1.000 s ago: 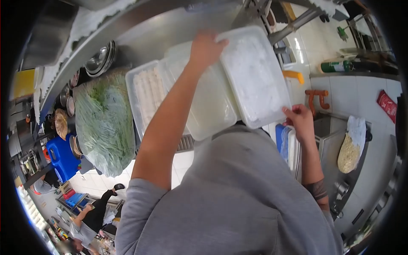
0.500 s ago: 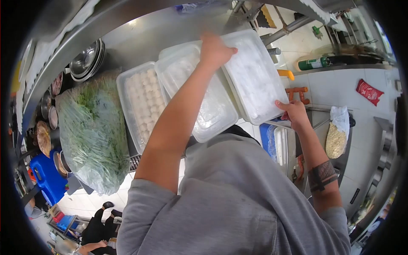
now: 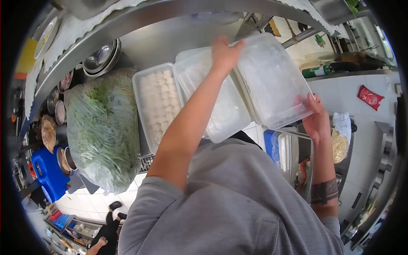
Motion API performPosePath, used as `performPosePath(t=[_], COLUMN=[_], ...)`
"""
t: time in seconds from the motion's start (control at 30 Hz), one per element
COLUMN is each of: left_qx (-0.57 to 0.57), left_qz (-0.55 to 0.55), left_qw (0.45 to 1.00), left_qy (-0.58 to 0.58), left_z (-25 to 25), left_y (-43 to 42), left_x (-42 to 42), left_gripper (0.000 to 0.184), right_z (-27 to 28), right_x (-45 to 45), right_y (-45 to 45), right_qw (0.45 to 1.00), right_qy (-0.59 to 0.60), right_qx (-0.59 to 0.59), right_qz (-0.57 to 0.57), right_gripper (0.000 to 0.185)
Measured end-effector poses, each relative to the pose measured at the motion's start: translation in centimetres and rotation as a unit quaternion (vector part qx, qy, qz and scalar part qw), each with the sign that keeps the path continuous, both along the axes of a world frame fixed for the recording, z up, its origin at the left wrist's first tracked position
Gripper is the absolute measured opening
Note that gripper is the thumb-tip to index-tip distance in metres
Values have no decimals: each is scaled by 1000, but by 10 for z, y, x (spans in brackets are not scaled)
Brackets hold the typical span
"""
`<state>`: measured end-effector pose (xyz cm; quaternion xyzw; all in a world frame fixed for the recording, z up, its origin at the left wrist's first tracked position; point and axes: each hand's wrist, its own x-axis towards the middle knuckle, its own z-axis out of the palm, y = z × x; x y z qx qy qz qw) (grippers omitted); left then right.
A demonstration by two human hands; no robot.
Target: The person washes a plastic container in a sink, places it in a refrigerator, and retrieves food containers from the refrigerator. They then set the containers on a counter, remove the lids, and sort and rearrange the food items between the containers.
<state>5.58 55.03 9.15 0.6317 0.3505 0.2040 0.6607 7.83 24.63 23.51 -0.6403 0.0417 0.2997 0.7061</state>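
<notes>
Pinching the container by its near right corner, my right hand has it leftward; my left hand, thumb spread from blurred fingers, is at its far edge, above a tub.

Room over steel counter beyond plastic containers, metal bowls to one side.

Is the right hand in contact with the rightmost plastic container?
Touching. The head view shows the right hand gripping the rightmost plastic container at its near right corner, with fingertips showing faintly through the cloudy plastic.
</notes>
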Motion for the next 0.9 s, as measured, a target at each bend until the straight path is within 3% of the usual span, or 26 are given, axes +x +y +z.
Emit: performPosePath(t=[0.03,0.1,0.13,0.2,0.23,0.33,0.37,0.4,0.43,0.47,0.53,0.6,0.67,0.87,0.9], left_qx=[5,-181,-178,-307,-308,-246,-199,-240,-242,-241,-261,-289,-317,-161,100], left_qz=[-6,32,26,-76,-83,-2,38,55,119,118,208,242,271,336,342], left_qw=[1000,983,984,939,939,952,965,944,942,942,927,911,894,926,934], left_qy=[5,-24,-17,-135,-126,-183,-168,-219,-201,-200,-170,-168,-167,-55,1], left_z=[4,34,35,34,29,9,3,-17,-20,-29,-61,-98,-117,-121,-120], left_y=[-2,-7,-8,-2,8,65,95,131,154,175,210,234,241,229,206], left_x=[-7,-40,-52,-71,-73,-64,-58,-56,-52,-48,-41,-37,-33,-52,-49], left_gripper=[85,70,70,64,64,35,29,19,26,26,34,30,28,43,41], right_z=[-3,-4,-4,-3,-4,-11,-13,-20,-32,-45,-64,-74,-85,-106,-111], right_x=[2,1,1,1,2,19,19,20,20,20,11,0,-4,17,25], right_y=[5,20,30,51,59,76,75,66,52,38,9,-11,-20,13,25], right_qw=[1000,1000,999,999,997,987,990,990,953,863,834,692,693,711,715], right_qy=[-12,-15,-24,-16,-12,2,-82,-82,-240,-385,-414,-572,-574,-580,-583], right_qx=[9,13,13,29,41,105,33,34,-133,-292,-332,-387,-379,-331,-329], right_qz=[0,-18,-27,14,63,118,111,108,132,149,153,209,216,221,203], right_gripper=[15,17,20,22,25,28,28,28,26,24,22,27,29,30,29])
